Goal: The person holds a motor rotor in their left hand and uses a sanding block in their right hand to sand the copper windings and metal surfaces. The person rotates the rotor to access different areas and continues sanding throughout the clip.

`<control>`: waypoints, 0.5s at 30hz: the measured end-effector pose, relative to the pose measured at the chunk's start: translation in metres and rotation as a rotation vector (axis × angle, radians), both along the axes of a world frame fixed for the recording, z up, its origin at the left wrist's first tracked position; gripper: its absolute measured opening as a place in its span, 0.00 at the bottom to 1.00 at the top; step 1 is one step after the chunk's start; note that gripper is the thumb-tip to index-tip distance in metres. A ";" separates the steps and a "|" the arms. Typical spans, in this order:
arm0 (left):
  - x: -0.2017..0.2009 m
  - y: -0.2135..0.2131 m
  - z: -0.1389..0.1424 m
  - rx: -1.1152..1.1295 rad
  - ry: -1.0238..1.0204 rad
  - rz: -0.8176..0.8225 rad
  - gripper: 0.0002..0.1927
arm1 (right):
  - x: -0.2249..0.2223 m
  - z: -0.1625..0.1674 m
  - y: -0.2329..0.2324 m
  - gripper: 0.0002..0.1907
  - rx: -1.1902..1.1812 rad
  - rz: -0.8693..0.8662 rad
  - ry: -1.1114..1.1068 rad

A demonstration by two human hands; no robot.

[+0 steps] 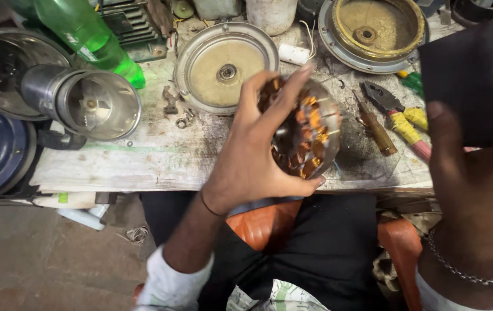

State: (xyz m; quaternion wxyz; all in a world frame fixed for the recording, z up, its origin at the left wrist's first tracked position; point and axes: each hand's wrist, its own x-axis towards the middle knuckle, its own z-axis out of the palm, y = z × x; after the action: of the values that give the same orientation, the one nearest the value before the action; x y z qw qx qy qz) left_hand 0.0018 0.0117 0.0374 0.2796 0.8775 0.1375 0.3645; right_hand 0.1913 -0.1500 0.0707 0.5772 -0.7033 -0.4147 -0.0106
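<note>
My left hand [250, 155] grips a round motor stator [309, 129] with copper windings, holding it upright over the near edge of the workbench [160, 158]. The thumb is under it and the fingers curl over its top. My right hand [476, 173], with a chain bracelet on the wrist, is raised at the right edge and holds a dark flat sheet [462, 80] in front of the camera.
On the bench lie a round metal motor cover [226, 66], a second brass-coloured cover [376, 29], pliers with yellow handles [396, 115], a screwdriver [376, 129], a green bottle [88, 34], a steel jar [85, 101] and small loose parts [177, 112].
</note>
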 end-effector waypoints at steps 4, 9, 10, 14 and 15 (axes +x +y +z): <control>0.004 0.019 0.034 0.199 0.175 0.001 0.67 | 0.018 -0.018 -0.009 0.14 -0.037 -0.059 -0.291; 0.026 0.053 0.040 0.261 0.360 0.053 0.64 | 0.035 -0.042 -0.023 0.15 0.042 -0.037 -0.213; 0.024 0.055 0.038 0.259 0.309 0.063 0.63 | 0.037 -0.044 -0.024 0.16 0.039 -0.092 -0.188; 0.020 0.069 0.040 0.212 0.173 0.031 0.60 | 0.038 -0.043 -0.027 0.17 0.085 -0.008 -0.147; 0.018 0.069 0.040 0.169 0.163 0.008 0.59 | 0.037 -0.041 -0.028 0.17 0.083 0.020 -0.138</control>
State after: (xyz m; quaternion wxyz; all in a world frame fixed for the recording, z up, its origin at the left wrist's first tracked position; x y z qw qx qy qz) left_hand 0.0203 0.0805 0.0771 0.1907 0.9242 0.1321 0.3032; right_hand 0.2283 -0.1776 0.0301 0.5759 -0.6722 -0.4600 -0.0703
